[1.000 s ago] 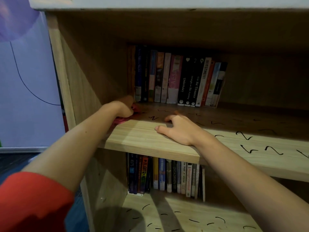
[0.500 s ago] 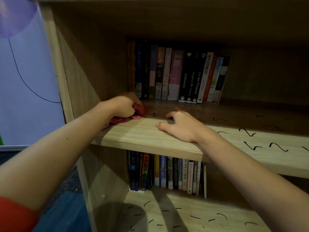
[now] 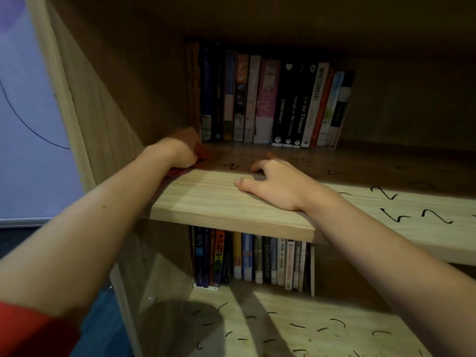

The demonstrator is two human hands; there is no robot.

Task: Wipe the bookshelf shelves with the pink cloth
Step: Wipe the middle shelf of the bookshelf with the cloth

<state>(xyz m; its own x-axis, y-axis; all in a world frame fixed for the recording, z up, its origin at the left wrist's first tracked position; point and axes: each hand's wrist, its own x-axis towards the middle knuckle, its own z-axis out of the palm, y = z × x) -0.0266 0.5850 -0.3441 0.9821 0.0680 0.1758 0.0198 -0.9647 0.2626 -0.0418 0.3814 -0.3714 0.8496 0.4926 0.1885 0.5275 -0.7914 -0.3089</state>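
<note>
A: Head view. What is being changed since half a second ago?
B: Little. The left hand [image 3: 180, 150] is being kept at the left rear corner of the shelf [image 3: 219, 199]. The right hand [image 3: 278, 184] is still being pressed flat there, fingers spread, nothing held.
A: Surface, room?
B: Black squiggles [image 3: 386, 194] are being shown on the wood. Books [image 3: 270, 99] are being stood at the back, with lower books [image 3: 252, 258] underneath and a pale wall [image 3: 25, 124] at left.
A: Cloth versus grip?
B: The pink cloth [image 3: 177, 172] is being bunched under the curled left fingers, edges poking out.
</note>
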